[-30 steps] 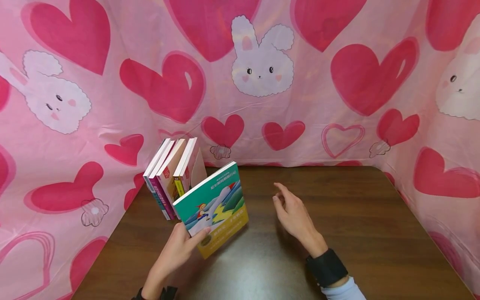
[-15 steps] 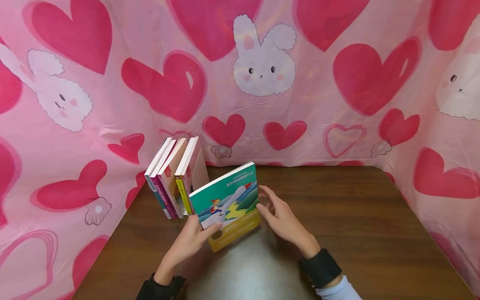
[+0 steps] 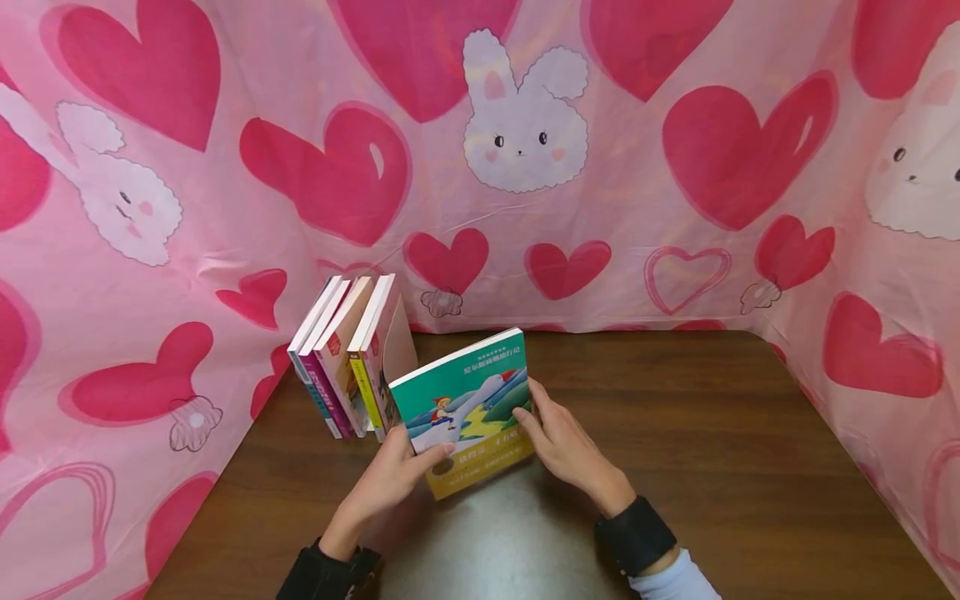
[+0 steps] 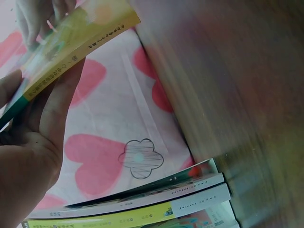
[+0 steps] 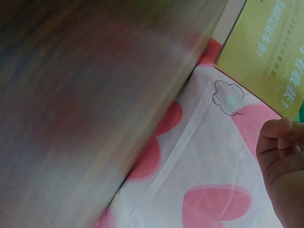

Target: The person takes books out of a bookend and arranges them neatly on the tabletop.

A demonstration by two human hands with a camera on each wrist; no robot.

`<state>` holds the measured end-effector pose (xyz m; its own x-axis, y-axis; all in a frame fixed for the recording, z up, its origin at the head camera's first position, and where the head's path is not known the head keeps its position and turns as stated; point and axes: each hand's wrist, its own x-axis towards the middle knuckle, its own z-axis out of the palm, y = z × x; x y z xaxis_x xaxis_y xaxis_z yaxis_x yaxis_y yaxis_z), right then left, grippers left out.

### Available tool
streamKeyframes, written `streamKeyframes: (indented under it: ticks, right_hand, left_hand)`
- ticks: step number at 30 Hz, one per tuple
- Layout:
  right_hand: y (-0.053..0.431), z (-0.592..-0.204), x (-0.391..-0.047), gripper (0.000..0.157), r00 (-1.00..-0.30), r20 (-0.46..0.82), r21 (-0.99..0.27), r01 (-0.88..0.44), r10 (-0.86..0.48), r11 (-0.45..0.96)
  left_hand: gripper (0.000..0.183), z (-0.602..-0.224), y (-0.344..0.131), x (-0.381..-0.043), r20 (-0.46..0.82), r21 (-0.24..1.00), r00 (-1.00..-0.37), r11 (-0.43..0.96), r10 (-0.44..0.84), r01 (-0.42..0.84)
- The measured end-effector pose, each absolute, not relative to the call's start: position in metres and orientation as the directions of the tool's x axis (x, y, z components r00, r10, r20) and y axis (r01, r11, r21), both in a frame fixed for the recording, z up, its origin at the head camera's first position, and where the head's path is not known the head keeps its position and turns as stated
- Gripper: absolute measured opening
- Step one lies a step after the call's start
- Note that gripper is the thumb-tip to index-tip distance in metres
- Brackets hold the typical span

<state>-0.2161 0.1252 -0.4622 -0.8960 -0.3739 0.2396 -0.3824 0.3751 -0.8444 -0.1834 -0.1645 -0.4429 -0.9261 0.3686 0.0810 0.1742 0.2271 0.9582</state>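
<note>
A book (image 3: 465,408) with a green, illustrated cover and a yellow lower band is held tilted above the table, its cover facing up toward the head camera. My left hand (image 3: 390,475) grips its left edge, thumb on the front cover and fingers behind, as the left wrist view shows along the yellow spine (image 4: 85,52). My right hand (image 3: 566,442) pinches the right edge, with the thumb at the front cover; in the right wrist view its fingertips meet the edge beside the yellow band (image 5: 270,61).
Several books (image 3: 348,358) stand upright in a row at the back left of the brown wooden table (image 3: 712,433), spines toward me. A pink cloth (image 3: 637,192) with hearts and rabbits hangs behind the table and along its sides.
The book has moved right, away from the standing books, in my left hand. My right hand has come in from the right and taken hold of its right edge.
</note>
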Motion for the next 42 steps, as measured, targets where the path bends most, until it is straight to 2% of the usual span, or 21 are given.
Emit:
streamKeyframes:
  ticks: [11,20,24,29,36,42]
  right_hand:
    - [0.129,-0.461,-0.218,0.041,-0.89,0.343,-0.801,-0.444,-0.299,0.401]
    - [0.129,-0.465,-0.216,0.032,-0.888,0.392,-0.818,-0.457,-0.242,0.35]
    - [0.128,-0.464,-0.214,0.03,-0.897,0.381,-0.837,-0.437,-0.224,0.329]
    - [0.126,-0.463,-0.212,0.029,-0.911,0.357,-0.859,-0.407,-0.208,0.31]
    - [0.126,-0.46,-0.211,0.03,-0.924,0.333,-0.885,-0.375,-0.187,0.276]
    - [0.129,-0.459,-0.214,0.031,-0.937,0.308,-0.904,-0.342,-0.165,0.256]
  left_hand:
    - [0.066,-0.444,-0.154,-0.19,0.076,0.979,-0.936,0.153,0.343,0.135]
    - [0.065,-0.441,-0.14,-0.187,0.07,0.986,-0.981,0.139,0.178,0.096]
    - [0.071,-0.441,-0.138,-0.186,0.08,0.988,-0.986,0.118,0.146,0.098]
    - [0.069,-0.441,-0.139,-0.184,0.089,0.976,-0.99,0.191,0.111,0.109]
    - [0.051,-0.439,-0.142,-0.18,0.077,0.939,-0.997,0.335,0.016,0.078]
    - [0.053,-0.437,-0.142,-0.179,0.088,0.962,-0.996,0.262,-0.007,0.083]
